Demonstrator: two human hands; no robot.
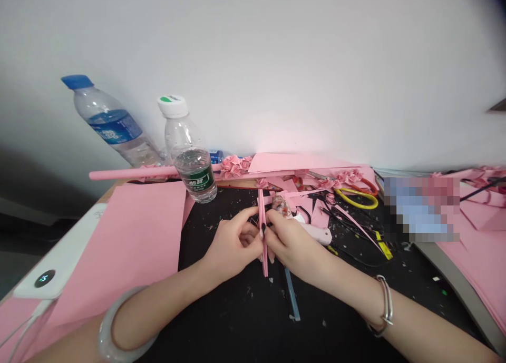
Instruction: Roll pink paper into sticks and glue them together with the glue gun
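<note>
**Pink strip pinched upright between both my hands**

Far to my left a blue-capped bottle (108,121) leans against the white wall, and a big pink sheet (130,236) lies flat over the table's left side. Just right of that sheet stands a white-capped bottle (190,152) with a green label, with a long pink rolled tube (134,173) running across behind it.

My left hand (231,244) comes in next, a pale bangle (118,326) on its wrist, thumb and forefinger closed on the pink paper strip (263,231) from its left edge. The strip sits in the middle of the black table (237,321), above the surface — its long axis runs straight away from me, far end pointing toward the wall, near end pointing back at my chest. My right hand (288,242) pinches the same strip from the other side, fingertips meeting my left ones, a silver bracelet (385,305) on that wrist.

Just beyond my right hand lies a white glue gun (318,232); farther right, yellow-handled scissors (356,197) sit among pink paper roses (348,177) and scraps
</note>
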